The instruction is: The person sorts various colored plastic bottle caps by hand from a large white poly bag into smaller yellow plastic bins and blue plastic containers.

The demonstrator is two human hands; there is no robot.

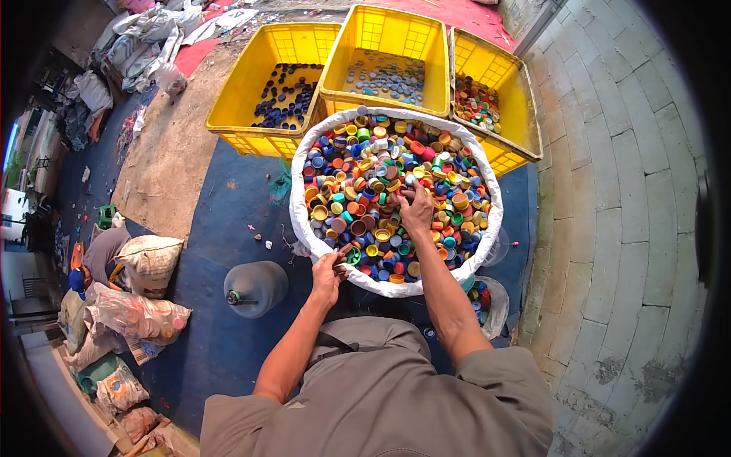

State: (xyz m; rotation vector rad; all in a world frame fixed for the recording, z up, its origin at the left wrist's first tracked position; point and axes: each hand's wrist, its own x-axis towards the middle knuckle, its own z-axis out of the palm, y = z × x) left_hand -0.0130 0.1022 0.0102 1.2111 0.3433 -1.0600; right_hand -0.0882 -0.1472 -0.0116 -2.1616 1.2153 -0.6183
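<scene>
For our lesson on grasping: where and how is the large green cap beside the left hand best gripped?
Probably by its round rim, pinched from above: the green cap shows its face upward, while other caps crowd its sides.

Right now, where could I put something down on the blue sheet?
Between the jug and the left yellow crate, the blue sheet looks mostly bare, with small scraps. The white-rimmed container is crowded with caps. Sacks crowd the left side.

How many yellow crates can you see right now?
3, in a row beyond the heap of caps: left crate with dark blue caps, middle crate with pale bluish caps, right crate with mostly reddish caps. No others show, though some may be hidden.
</scene>
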